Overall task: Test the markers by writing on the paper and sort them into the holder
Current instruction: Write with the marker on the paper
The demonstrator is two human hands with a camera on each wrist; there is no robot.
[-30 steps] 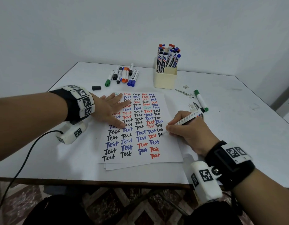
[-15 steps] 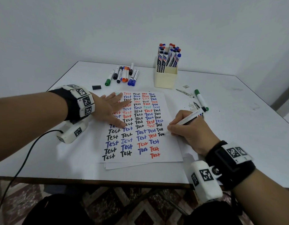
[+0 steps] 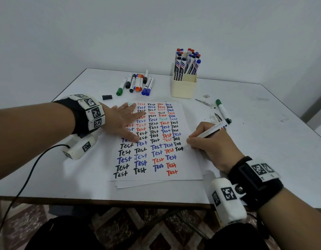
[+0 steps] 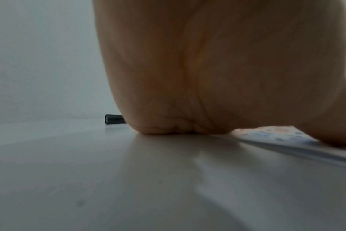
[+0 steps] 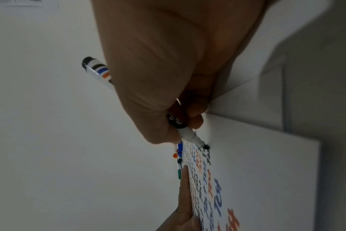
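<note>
Views: the right wrist view is showing the marker (image 5: 185, 132) tip touching the paper (image 5: 257, 164); the head view is hiding the tip
Right hand (image 3: 209, 144): fingers are pinching the marker
Left hand (image 3: 122, 121): fingers are lying flat, pressing the paper
Holder (image 3: 183, 87): is standing beyond the paper, well apart
Room: bare table (image 3: 264, 141) is lying right of the sheet

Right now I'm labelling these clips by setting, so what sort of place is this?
Probably a plain office or test room set up as a work desk. A white table stands against bare walls, a sheet of paper covered in "Test" lies on it, and a cream holder of whiteboard markers stands behind.
</note>
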